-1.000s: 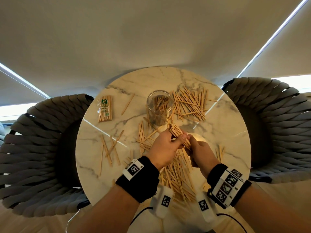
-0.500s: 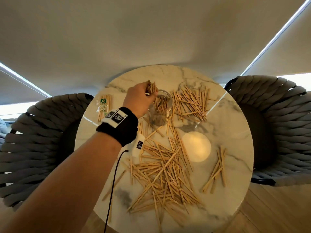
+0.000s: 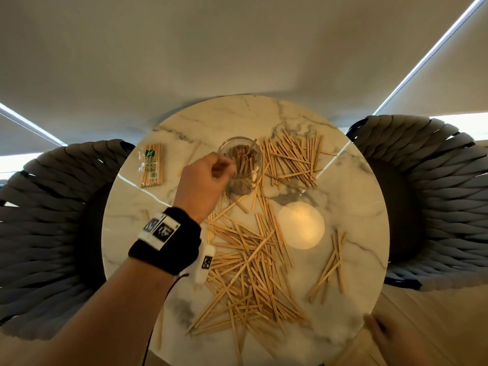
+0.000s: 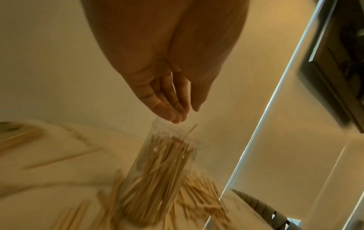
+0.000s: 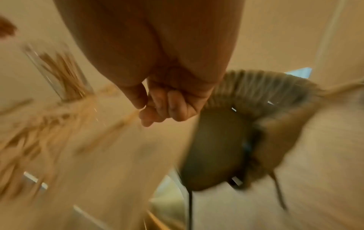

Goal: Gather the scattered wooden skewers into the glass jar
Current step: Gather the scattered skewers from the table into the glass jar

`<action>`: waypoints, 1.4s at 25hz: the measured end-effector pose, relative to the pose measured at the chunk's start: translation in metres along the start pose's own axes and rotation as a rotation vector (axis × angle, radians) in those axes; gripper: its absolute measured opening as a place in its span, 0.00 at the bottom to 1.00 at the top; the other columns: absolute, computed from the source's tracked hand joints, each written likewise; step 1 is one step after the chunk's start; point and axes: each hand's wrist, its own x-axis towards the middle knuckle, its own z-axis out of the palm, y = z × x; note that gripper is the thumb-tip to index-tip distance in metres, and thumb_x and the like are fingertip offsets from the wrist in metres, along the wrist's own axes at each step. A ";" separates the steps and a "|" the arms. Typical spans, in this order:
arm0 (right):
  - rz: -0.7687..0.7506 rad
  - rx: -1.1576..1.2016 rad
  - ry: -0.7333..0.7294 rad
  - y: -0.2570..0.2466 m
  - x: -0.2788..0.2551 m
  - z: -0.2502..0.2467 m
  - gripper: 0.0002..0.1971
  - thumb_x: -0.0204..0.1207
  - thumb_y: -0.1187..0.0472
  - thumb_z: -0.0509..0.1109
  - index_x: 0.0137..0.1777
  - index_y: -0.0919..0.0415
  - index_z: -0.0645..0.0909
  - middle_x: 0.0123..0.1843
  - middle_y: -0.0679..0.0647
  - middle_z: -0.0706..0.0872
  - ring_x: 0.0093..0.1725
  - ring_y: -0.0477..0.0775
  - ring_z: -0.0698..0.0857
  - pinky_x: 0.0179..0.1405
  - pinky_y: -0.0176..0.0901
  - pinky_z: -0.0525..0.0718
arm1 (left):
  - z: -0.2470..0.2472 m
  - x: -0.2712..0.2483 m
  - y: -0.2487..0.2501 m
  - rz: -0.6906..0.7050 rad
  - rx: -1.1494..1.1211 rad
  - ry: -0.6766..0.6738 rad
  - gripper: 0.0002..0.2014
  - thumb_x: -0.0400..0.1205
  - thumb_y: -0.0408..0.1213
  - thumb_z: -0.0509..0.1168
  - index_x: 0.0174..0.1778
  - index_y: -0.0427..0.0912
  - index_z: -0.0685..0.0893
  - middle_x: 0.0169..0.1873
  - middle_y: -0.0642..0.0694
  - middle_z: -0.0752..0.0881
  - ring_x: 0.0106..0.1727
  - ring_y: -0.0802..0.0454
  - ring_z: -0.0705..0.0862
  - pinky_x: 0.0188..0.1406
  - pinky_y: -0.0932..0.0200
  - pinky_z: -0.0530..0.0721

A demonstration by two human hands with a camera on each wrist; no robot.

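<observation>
A clear glass jar (image 3: 241, 159) stands upright at the back of the round marble table (image 3: 364, 196), holding several wooden skewers. My left hand (image 3: 208, 175) hovers at the jar's near-left rim. In the left wrist view my left hand's fingers (image 4: 169, 107) are straight and empty just above the jar (image 4: 163, 163). A big loose pile of skewers (image 3: 250, 268) lies at the table's middle front, and another pile (image 3: 290, 159) lies right of the jar. My right hand (image 3: 388, 336) is off the table's near-right edge; the blurred right wrist view shows its fingers (image 5: 159, 109) curled and holding nothing.
A small group of skewers (image 3: 330, 265) lies at the right. A sealed packet of skewers (image 3: 151, 165) lies at the far left, one stray skewer (image 3: 194, 151) beside it. Grey woven chairs stand at the left (image 3: 47, 233) and right (image 3: 435, 194).
My left hand carried a bundle of skewers from the table's middle to the jar and let it go; its fingers are now straight. My right hand drew back off the near-right edge.
</observation>
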 end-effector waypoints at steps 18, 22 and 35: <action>-0.212 -0.149 0.398 -0.228 0.232 -0.033 0.23 0.80 0.67 0.66 0.72 0.75 0.69 0.72 0.75 0.75 0.70 0.75 0.76 0.72 0.62 0.75 | 0.088 -0.036 -0.119 -0.347 0.649 -0.226 0.24 0.89 0.46 0.61 0.78 0.40 0.68 0.74 0.38 0.69 0.71 0.41 0.71 0.71 0.53 0.69; -0.216 -0.226 0.303 -0.209 0.215 -0.026 0.18 0.81 0.58 0.65 0.66 0.69 0.79 0.64 0.70 0.81 0.62 0.73 0.80 0.66 0.61 0.79 | 0.090 -0.036 -0.112 -0.464 0.348 -0.129 0.19 0.84 0.32 0.65 0.72 0.36 0.73 0.68 0.35 0.76 0.66 0.39 0.78 0.64 0.52 0.76; -0.319 0.275 0.027 -0.172 0.080 0.006 0.08 0.88 0.54 0.60 0.56 0.56 0.78 0.49 0.53 0.89 0.48 0.57 0.87 0.47 0.47 0.81 | 0.065 -0.066 -0.087 -0.509 0.038 -0.120 0.14 0.91 0.44 0.53 0.58 0.39 0.78 0.48 0.38 0.87 0.54 0.34 0.86 0.55 0.44 0.83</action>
